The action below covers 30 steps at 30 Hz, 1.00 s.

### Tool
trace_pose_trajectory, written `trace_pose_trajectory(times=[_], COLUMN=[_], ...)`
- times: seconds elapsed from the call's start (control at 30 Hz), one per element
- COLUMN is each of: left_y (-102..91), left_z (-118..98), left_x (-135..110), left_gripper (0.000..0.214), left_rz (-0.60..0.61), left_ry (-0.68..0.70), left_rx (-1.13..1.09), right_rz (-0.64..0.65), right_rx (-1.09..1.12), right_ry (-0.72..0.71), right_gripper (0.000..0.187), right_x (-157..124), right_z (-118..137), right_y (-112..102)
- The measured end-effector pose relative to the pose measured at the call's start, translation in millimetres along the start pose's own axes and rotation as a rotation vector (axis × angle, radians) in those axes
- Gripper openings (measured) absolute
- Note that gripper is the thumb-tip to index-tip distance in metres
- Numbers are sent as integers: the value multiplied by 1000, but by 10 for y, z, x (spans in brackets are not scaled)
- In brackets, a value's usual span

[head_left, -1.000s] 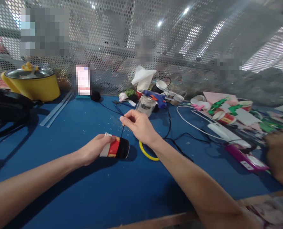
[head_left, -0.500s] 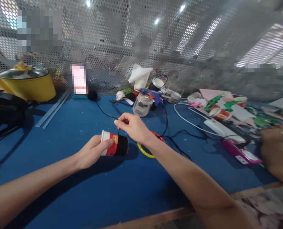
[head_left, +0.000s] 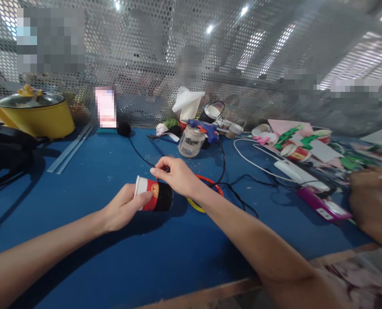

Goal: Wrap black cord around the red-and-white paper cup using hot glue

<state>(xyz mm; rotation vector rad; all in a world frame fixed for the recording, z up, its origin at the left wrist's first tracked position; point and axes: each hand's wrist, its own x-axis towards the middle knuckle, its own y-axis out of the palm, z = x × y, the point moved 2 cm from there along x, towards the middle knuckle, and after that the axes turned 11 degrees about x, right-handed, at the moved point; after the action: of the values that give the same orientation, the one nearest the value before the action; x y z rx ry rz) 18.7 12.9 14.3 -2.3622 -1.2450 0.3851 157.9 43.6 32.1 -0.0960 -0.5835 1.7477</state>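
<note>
A paper cup [head_left: 149,189] lies sideways in my left hand [head_left: 121,209], its white rim toward the left. The cup is red and white with a gold emblem, and black yarn is wound round its base end. My thumb presses on the red part; the other fingers are hidden behind. My right hand [head_left: 174,175] pinches the black yarn [head_left: 141,155] just above the cup. From there the strand runs back to a black yarn ball [head_left: 124,129] near the mesh wall.
A glass jar [head_left: 191,142] and a blue glue gun [head_left: 206,130] stand behind my right hand. Red and yellow rings [head_left: 195,205] lie under my right forearm. At right are a power strip [head_left: 302,176], a purple box [head_left: 322,204] and another person's arm [head_left: 369,201]. A yellow pot [head_left: 39,116] stands left.
My right hand has moved slightly down and left with the yarn, closer to the cup. The left hand still holds the cup in nearly the same place.
</note>
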Motion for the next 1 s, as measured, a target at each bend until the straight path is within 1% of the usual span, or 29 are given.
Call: trace_pose_trajectory(times=[0.3,0.53,0.7,0.8,0.87,0.93,1.0], left_y=[-4,-12,-11,-2,3,-3,-26], left_z=[-2,7,29,26,20,15,14], left_x=[-18,-8,-20,-19,-4,24,62], left_gripper=[25,26,26,24,21,19,18], left_rz=[-37,-43,-36,-47,-68,-108,-169], left_ry=[16,78,86,31,-54,-150,-208], left_rx=[26,67,25,-78,-208,-353,-452], right_rz=[-2,13,37,39,22,-6,-30], right_rx=[-17,-15,-13,-12,-25,-27,26], right_ry=[-22,-2,13,18,31,74,132], right_gripper=[16,16,16,15,18,23,32], right_x=[-11,-17,-19,0,30,66,92], right_z=[15,22,31,-8,-72,-151,-209], right_y=[0,5,9,14,10,-10,-44])
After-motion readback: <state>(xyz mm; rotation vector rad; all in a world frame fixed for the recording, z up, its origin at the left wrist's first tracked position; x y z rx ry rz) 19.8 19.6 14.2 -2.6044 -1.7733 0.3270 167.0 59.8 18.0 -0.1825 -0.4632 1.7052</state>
